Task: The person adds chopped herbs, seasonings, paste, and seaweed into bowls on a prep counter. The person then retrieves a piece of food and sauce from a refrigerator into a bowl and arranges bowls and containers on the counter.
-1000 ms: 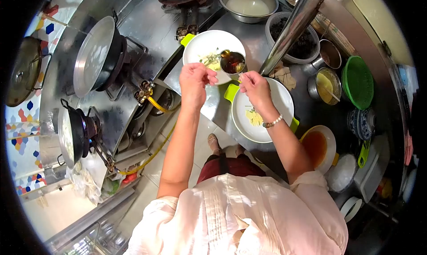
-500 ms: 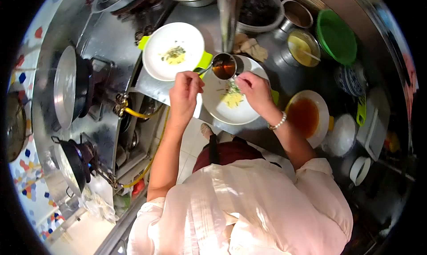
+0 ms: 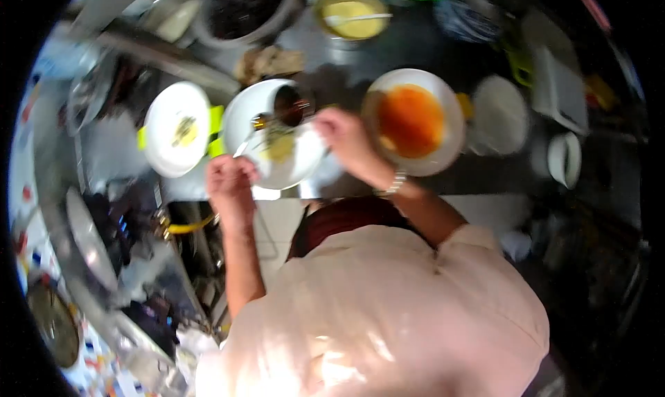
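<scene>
My left hand is closed round the handle of a spoon, whose bowl carries a little dark brown liquid. Close by, my right hand pinches the side of a small metal cup of dark brown liquid; motion smears its fingertips. Both the spoon and the cup are over a white dish with chopped yellow and green bits in it. Left of it stands a second white dish with green handles and similar bits. On the right is a white bowl of orange-red sauce.
Behind the dishes are a crumpled brown cloth, a tub of dark food and a bowl of yellow paste with a spoon. A clear bowl and white containers stand right. Burners with pans are on the left.
My view has swung right, so the dishes appear further left. The spoon now shows apart from the cup, holding dark liquid, while earlier its bowl was at the cup. Both hands keep their hold.
</scene>
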The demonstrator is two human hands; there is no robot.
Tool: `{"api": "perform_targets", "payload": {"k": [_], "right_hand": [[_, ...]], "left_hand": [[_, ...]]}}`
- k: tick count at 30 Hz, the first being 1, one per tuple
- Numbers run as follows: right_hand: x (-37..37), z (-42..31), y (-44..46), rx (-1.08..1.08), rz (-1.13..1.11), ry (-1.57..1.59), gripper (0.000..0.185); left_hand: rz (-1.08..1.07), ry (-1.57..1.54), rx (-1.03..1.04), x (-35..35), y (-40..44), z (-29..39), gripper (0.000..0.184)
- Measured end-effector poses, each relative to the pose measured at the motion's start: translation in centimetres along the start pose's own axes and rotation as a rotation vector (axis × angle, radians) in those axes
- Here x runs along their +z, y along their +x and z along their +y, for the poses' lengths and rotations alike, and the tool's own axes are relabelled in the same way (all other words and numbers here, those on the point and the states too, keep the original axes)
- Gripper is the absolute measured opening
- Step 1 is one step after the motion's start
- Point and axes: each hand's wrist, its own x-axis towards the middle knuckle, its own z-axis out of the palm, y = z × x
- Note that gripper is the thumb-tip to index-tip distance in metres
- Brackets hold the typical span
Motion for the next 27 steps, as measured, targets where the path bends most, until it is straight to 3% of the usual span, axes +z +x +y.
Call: {"api": "perform_targets", "payload": {"k": [2, 3, 4, 6, 8, 10, 14, 19, 23, 27], "right_hand": [[-1.9, 0.1, 0.3, 0.010, 0.002, -0.168, 0.008], [-2.4, -1.0, 0.6, 0.057, -0.017, -0.217, 0.009], [-2.9, -1.0, 0.9, -0.041, 0.016, -0.278, 0.011], [-3.3, -1.5, 0.7, 0.021, 0.013, -0.262, 0.012], [-3.7, -0.8, 1.1, 0.003, 0.033, -0.262, 0.013], [-3.3, -0.1, 1.6, -0.023, 0.040, -0.255, 0.013], [-2.3, 0.4, 2.5, -0.050, 0.035, -0.321, 0.015], [-1.2, 0.4, 3.8, -0.118, 0.028, -0.357, 0.015], [-0.9, 0.3, 5.8, -0.028, 0.055, -0.216, 0.016], [-0.8, 0.3, 8.9, 0.052, 0.098, -0.081, 0.019]], "left_hand": [[-0.007, 0.187, 0.125, -0.4, -0.7, 0.0, 0.004], [0.058, 0.421, 0.149, -0.4, -1.5, 0.6, 0.004], [-0.098, 0.716, 0.340, -1.6, -1.6, 0.2, 0.003], [-0.106, 1.230, 0.428, -2.6, -1.8, -0.6, 0.003], [0.038, 1.078, 0.393, -2.4, -2.1, -0.5, 0.004], [0.118, 0.563, 0.260, -1.3, -1.6, 0.2, 0.005], [0.040, 0.165, 0.095, 1.9, 0.4, 0.9, 0.009], [-0.048, 0.188, 0.045, 6.9, 4.1, -0.3, 0.009], [-0.082, 0.319, 0.071, 9.2, 7.5, -1.7, 0.010], [-0.107, 0.526, 0.084, 10.2, 8.1, -1.0, 0.042]]}}
